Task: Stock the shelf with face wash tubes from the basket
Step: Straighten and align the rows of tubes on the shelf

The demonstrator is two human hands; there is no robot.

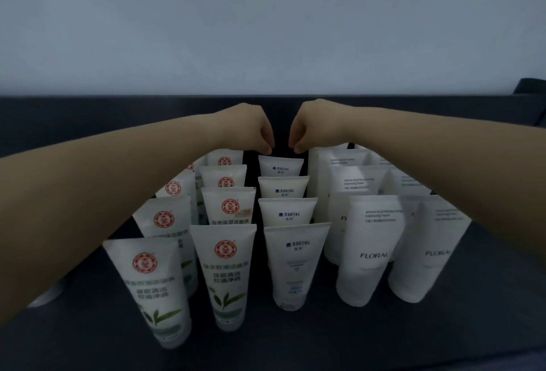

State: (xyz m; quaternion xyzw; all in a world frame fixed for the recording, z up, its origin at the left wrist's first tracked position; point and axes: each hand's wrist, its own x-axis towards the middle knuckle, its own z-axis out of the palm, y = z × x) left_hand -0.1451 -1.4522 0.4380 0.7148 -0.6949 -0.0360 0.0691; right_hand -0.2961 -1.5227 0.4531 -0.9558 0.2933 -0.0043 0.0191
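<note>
Several white face wash tubes stand cap-down in rows on the dark shelf (pixel 295 341). Red-logo tubes (pixel 227 270) fill the left rows, Manting tubes (pixel 292 264) the middle row, and taller Floral tubes (pixel 369 249) the right rows. Both my arms reach to the back of the middle row. My left hand (pixel 251 128) and my right hand (pixel 310 127) point down with bunched fingertips. They pinch the two top corners of the rearmost Manting tube (pixel 280 166), which stands upright. The basket is out of view.
A pale wall rises behind the shelf's dark back panel (pixel 118 116). A dark object (pixel 531 87) shows at the far right edge. A grey rounded thing (pixel 47 296) lies under my left forearm. Bare shelf surface runs along the front of the rows.
</note>
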